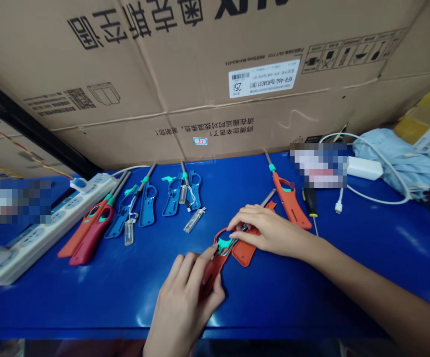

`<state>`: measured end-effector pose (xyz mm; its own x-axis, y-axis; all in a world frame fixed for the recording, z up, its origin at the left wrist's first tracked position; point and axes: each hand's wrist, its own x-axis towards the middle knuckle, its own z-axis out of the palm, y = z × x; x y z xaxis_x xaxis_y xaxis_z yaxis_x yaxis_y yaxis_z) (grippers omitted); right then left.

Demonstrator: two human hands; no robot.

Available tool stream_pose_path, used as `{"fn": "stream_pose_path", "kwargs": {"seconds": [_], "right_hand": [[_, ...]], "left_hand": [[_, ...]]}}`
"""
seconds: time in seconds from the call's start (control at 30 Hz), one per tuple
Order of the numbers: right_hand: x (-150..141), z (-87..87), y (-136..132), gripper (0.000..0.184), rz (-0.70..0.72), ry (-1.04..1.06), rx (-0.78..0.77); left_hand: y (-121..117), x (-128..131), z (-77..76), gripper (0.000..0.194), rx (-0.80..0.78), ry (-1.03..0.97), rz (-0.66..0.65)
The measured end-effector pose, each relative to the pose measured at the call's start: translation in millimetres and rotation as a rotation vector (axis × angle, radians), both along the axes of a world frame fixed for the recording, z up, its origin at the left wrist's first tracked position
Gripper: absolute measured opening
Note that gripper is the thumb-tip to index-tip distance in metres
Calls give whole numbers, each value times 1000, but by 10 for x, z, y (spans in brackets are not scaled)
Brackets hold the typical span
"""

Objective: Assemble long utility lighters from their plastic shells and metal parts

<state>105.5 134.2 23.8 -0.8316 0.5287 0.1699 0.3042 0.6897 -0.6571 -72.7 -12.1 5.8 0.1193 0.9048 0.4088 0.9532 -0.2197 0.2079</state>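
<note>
1. Head view, left hand (pixel 185 287): fingers and thumb are closed around an orange casing half (pixel 211 272), held over the near middle of the blue table (pixel 106 302)
2. Right hand (pixel 272 230): its fingers are bent and close together at the upper end of that half, near the green trigger (pixel 224 244); whether they grip anything I cannot tell
3. A second orange half (pixel 243 253) lies partly under the right hand, with a metal tube (pixel 269 198) showing just beyond the fingers
4. To the right are a closed orange lighter (pixel 291 206), a black-and-yellow screwdriver (pixel 310 201) beside it, and a white adapter (pixel 364 168) farther out
5. A loose clear tank (pixel 193 220) lies beyond the hands, and two opened blue lighters, one nearer the left (pixel 147 206) and one nearer the middle (pixel 172 198), lie spread apart
6. At left, a red lighter (pixel 90 238) and another orange lighter (pixel 84 224) lie side by side, near a white power strip (pixel 51 228)
7. A large cardboard box (pixel 133 99) stands behind the table
</note>
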Motion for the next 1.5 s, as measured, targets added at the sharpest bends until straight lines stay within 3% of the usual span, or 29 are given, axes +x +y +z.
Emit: {"fn": "stream_pose_path", "kwargs": {"seconds": [0.4,0.7,0.8,1.03,1.33,1.5], "right_hand": [[-75,40,-32,9,-51,-65,-54],[-153,66,-28,6,-91,-121,-86],[-130,41,-29,9,-84,-107,-58],[84,104,84,10,75,-8,10],[206,138,191,7,26,-129,211],[197,91,208,12,-12,-122,189]], "left_hand": [[43,19,32,51,-68,86,-44],[52,16,27,48,-16,307,-89],[56,15,23,48,-28,272,-83],[37,2,17,48,-72,71,-50],[38,-13,10,48,-89,14,-52],[36,-25,-16,46,-47,18,-14]]}}
